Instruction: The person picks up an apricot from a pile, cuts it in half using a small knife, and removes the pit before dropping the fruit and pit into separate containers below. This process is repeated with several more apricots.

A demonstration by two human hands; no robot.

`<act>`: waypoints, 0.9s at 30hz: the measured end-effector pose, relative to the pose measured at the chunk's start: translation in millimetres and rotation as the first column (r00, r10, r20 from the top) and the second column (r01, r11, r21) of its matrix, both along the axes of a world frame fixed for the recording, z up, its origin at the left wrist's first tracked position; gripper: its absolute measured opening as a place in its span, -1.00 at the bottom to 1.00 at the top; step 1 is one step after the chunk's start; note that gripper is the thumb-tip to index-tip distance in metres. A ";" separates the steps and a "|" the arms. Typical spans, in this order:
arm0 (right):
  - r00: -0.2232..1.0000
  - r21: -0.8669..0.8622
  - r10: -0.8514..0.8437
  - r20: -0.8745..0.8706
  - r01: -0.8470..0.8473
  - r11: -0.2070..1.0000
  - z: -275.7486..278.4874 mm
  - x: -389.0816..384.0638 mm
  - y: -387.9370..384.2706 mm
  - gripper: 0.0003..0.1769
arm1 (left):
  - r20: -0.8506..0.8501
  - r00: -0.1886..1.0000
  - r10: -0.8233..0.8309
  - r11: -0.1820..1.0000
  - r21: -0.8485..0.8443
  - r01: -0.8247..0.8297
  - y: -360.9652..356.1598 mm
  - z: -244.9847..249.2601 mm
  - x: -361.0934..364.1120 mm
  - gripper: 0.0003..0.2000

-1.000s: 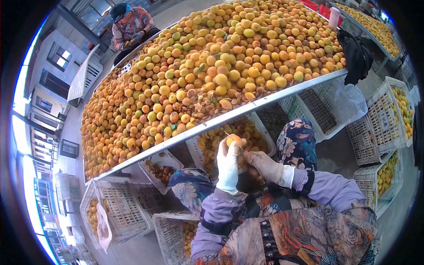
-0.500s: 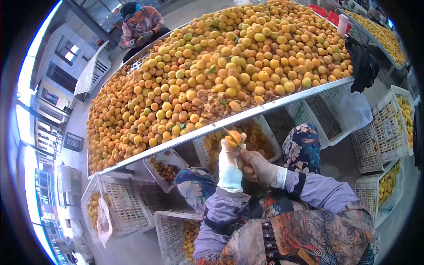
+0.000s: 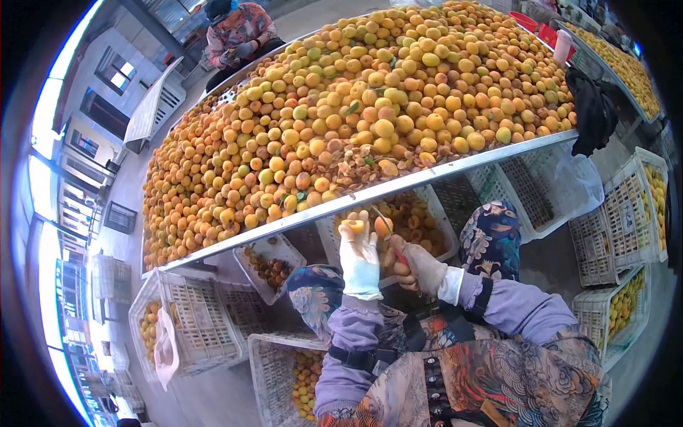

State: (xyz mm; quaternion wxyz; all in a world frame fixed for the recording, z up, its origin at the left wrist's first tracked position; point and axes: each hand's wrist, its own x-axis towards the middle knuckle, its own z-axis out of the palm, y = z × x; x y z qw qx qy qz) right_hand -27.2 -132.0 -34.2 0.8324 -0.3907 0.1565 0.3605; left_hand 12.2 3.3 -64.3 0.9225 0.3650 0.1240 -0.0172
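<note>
My left hand (image 3: 361, 260), in a white glove, is raised palm up with an apricot half (image 3: 353, 225) held at its fingertips. My gloved right hand (image 3: 421, 269) is wrapped round the reddish handle of a knife (image 3: 400, 257), its thin blade pointing up and left. A second apricot piece (image 3: 384, 227) sits against the blade, between my two hands. Both hands are above a white crate (image 3: 447, 235) of cut apricots, just in front of the table's metal edge (image 3: 370, 193). Whole apricots (image 3: 313, 128) are heaped on the table.
A small white basket (image 3: 290, 249) with dark scraps stands left of my knees. Crates (image 3: 196, 320) of apricots stand at left and right. A black cloth (image 3: 592, 110) hangs off the table's right corner. Another person (image 3: 238, 35) sits across the table at the far left.
The apricot that was between my hands is now in two pieces. My left hand has moved left with one half, away from the knife. The view has shifted slightly.
</note>
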 end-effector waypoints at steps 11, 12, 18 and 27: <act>0.720 0.187 -0.405 0.564 0.366 0.912 64.9 28.6 -35.8 -0.62 | 0.129 0.920 -0.370 0.828 -0.403 0.389 -4.8 29.6 -16.0 -0.48; 0.720 0.182 -0.409 0.560 0.375 0.909 69.4 30.5 -37.0 -0.62 | 0.120 0.898 -0.422 0.823 -0.364 0.436 -8.5 31.2 -21.3 -0.48; 0.619 0.237 -0.414 0.668 0.350 0.906 86.2 29.2 -38.7 -0.56 | -0.090 0.870 -0.485 0.867 -0.181 0.465 -34.9 55.5 -45.4 -0.45; 0.600 0.155 -0.405 0.690 0.424 0.892 78.9 20.8 -40.4 -0.66 | -0.214 0.864 -0.455 0.881 0.030 0.471 -56.2 78.4 -56.4 -0.36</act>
